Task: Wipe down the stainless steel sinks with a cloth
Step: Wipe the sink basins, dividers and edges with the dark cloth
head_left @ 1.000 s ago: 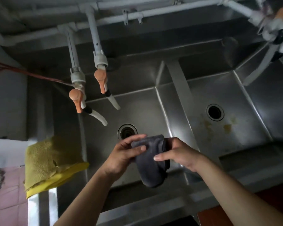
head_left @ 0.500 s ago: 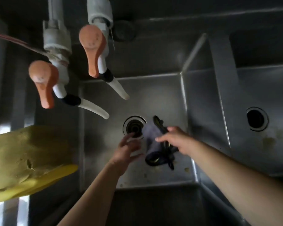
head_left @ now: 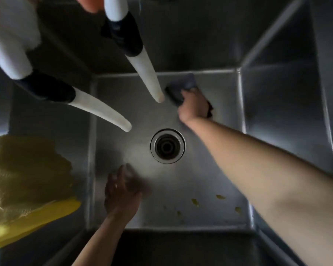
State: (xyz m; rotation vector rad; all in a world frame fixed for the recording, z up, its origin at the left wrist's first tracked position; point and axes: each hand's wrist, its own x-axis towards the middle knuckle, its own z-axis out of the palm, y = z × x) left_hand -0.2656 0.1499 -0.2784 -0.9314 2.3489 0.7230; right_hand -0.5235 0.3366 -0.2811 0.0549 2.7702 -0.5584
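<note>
Cloth (head_left: 183, 87) meets steel at the far edge of the sink (head_left: 206, 181) floor, just past the drain (head_left: 167, 145) — the right hand (head_left: 195, 106) grips the dark rag and presses it down, apparently starting at the back. The left hand (head_left: 121, 191), blurred, hovers with fingers loosely spread and holding nothing — likely steadying. Yellowish specks (head_left: 195, 202) dot the near floor.
</note>
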